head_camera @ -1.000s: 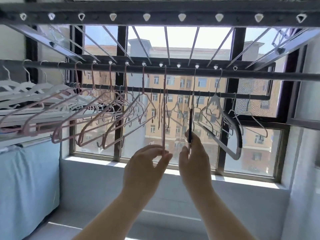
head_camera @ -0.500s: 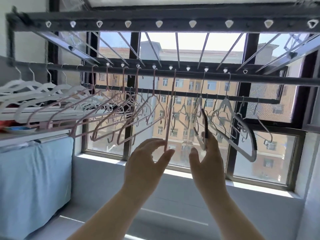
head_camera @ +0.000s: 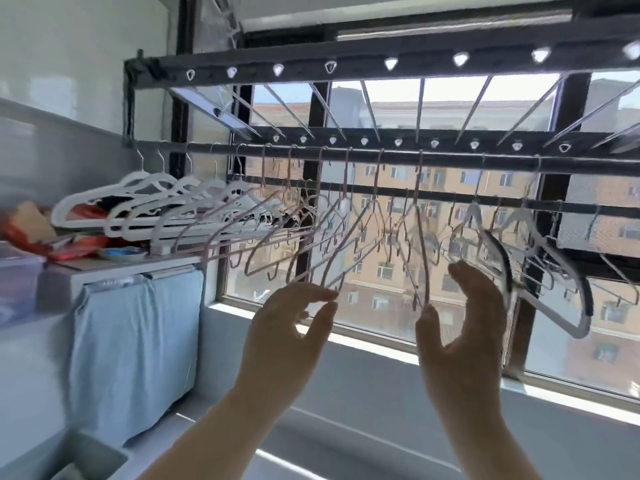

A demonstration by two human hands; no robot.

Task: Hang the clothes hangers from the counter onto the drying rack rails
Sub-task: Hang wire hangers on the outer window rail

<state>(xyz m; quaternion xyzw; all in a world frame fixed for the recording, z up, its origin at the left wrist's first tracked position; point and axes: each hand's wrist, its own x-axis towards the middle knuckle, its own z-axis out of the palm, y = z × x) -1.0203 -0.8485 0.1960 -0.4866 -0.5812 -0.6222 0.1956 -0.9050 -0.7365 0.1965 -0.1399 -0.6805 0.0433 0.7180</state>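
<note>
The drying rack's near rail (head_camera: 450, 160) runs across the view, with a second rail (head_camera: 450, 199) behind it. On the near rail hang several white hangers (head_camera: 145, 202) at the left, several pink hangers (head_camera: 311, 237) in the middle, and a grey hanger (head_camera: 554, 271) at the right. One pink hanger (head_camera: 421, 244) hangs edge-on between my hands. My left hand (head_camera: 291, 327) is raised below the pink hangers, fingers apart and holding nothing. My right hand (head_camera: 464, 334) is open too, cupped just under a dark-edged hanger (head_camera: 502, 258).
The counter (head_camera: 114, 263) at the left carries red and orange clutter and a small blue dish. A light blue cloth (head_camera: 138, 341) hangs down its front. A clear plastic box (head_camera: 17, 285) stands at the far left, a sink corner (head_camera: 86, 459) at the bottom left.
My left hand has let go of the pink hanger and my right hand of the dark-edged one; both hang free. The view has swung left, bringing the counter into sight.
</note>
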